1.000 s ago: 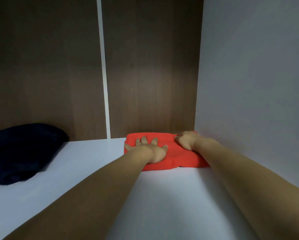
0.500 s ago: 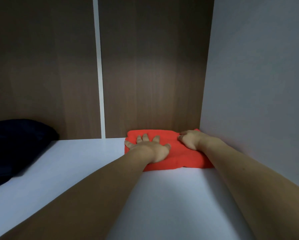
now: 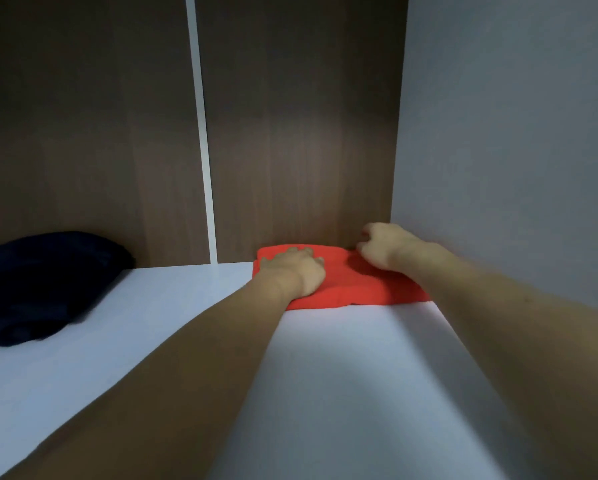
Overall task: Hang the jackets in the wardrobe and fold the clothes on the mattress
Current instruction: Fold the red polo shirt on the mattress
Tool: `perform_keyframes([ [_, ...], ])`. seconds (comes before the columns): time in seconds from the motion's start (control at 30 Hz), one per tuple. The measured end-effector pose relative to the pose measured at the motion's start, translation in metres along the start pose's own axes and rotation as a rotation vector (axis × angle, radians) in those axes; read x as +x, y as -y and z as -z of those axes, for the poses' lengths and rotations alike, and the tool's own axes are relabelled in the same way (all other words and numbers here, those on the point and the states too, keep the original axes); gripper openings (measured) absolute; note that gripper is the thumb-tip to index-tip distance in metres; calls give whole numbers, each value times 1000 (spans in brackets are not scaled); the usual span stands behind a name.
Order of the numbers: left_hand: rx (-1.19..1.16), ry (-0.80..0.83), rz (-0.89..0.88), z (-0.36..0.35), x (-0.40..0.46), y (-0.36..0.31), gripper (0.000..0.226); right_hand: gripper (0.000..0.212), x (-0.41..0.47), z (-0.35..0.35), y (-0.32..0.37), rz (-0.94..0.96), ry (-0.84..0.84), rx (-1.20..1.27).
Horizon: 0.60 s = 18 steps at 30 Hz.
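I am stowing the folded red garment (image 3: pixel 346 282) at about one o'clock, deep on the white shelf (image 3: pixel 325 375) against the brown back panel (image 3: pixel 301 133) and grey side wall (image 3: pixel 515 133). My left hand (image 3: pixel 299 273) is pressing flat on it, fingers straight. My right hand (image 3: pixel 382 245) is hovering over its back corner, fingers loosely curled and grasping nothing; half a second ago it was lying on the cloth. A dark garment (image 3: pixel 41 285) is sitting at ten o'clock. Next I judge both hands need withdrawing without dragging the fold.
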<state>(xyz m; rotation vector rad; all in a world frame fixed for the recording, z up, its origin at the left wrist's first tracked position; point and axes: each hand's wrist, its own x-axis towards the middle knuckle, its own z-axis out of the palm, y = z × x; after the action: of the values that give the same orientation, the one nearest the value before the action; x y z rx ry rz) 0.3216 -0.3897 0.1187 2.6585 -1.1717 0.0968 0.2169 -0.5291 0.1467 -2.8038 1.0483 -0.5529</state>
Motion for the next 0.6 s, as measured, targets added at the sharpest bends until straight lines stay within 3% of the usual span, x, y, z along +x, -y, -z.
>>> perform_keyframes([
  [0.17,131,-262,-140,33,-65,-3,51,47,-75,32,6,18,-58,13],
  [0.6,274,-484,-510,115,-262,-10,52,57,-354,138,35,-67,-196,-24],
])
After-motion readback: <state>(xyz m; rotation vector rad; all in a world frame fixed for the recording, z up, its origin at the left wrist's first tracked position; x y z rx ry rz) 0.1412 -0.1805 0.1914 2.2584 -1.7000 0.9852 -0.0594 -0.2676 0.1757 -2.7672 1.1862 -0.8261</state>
